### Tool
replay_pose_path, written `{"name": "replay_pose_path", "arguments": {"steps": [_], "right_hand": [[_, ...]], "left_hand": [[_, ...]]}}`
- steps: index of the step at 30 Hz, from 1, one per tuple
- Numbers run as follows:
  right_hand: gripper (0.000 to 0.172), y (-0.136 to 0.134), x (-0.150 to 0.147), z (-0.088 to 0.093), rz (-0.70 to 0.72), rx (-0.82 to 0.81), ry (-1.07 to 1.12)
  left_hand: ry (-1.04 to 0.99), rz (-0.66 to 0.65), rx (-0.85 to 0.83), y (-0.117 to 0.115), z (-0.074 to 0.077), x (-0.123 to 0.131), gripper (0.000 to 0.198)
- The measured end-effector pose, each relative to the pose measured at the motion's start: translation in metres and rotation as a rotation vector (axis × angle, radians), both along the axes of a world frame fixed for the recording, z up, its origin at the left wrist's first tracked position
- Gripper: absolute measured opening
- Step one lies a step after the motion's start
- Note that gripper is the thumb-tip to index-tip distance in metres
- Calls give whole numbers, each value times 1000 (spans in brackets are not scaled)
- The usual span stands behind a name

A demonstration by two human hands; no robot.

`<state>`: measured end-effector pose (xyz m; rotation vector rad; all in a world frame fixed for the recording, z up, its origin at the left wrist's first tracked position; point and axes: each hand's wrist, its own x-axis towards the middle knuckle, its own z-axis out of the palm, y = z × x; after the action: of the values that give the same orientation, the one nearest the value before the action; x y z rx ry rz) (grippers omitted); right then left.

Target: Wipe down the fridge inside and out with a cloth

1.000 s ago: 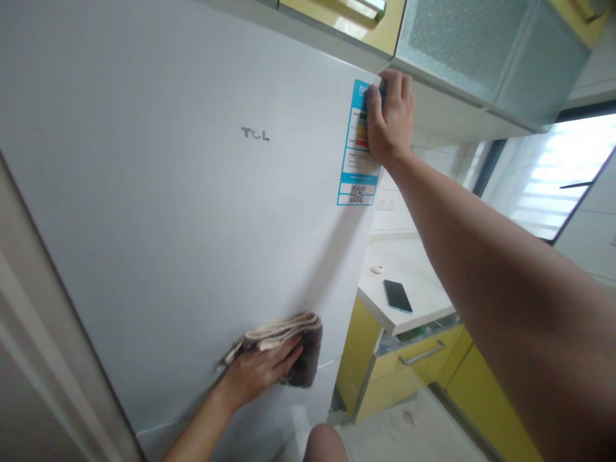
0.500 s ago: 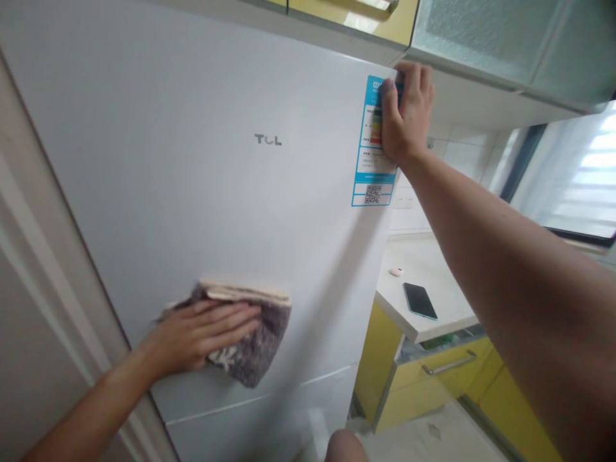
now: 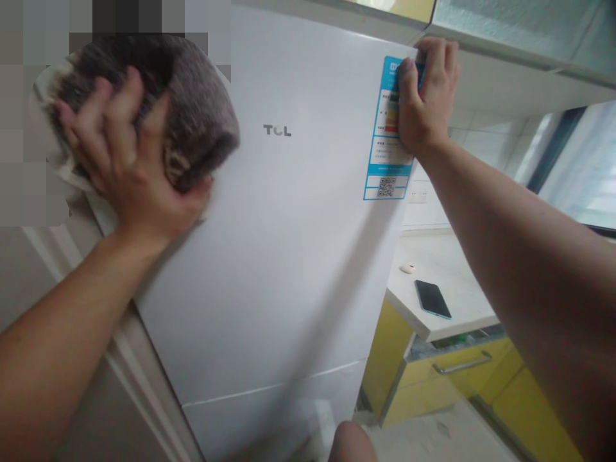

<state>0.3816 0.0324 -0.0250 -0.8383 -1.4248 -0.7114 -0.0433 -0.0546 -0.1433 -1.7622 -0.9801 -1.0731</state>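
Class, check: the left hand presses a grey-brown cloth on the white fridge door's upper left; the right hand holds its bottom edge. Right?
No. The head view shows the right hand holding the top right corner of the white fridge door, not the bottom edge. The left hand does press the grey-brown cloth upper left.

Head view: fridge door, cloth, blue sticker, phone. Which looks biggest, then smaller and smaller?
1. fridge door
2. cloth, though it is nearest the camera
3. blue sticker, partly under the right hand
4. phone
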Motion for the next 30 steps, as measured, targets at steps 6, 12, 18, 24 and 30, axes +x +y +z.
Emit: {"name": "replay_pose_path", "arguments": {"steps": [6,12,18,24,30], "right_hand": [[35,0,-2,0,1,15,16],[33,-2,-3,0,5,-12,17],[33,-5,-3,0,21,-29,20],[36,-2,-3,-2,18,10,6],[34,3,-1,-2,13,56,2]], "left_hand": [[175,67,93,-11,-155,-17,83],[728,-150,45,-22,-315,-34,53],[946,-311,74,-29,-367,-24,50],[945,-331,-24,-26,-309,-27,45],[544,-74,-238,-32,-129,-44,67]]}}
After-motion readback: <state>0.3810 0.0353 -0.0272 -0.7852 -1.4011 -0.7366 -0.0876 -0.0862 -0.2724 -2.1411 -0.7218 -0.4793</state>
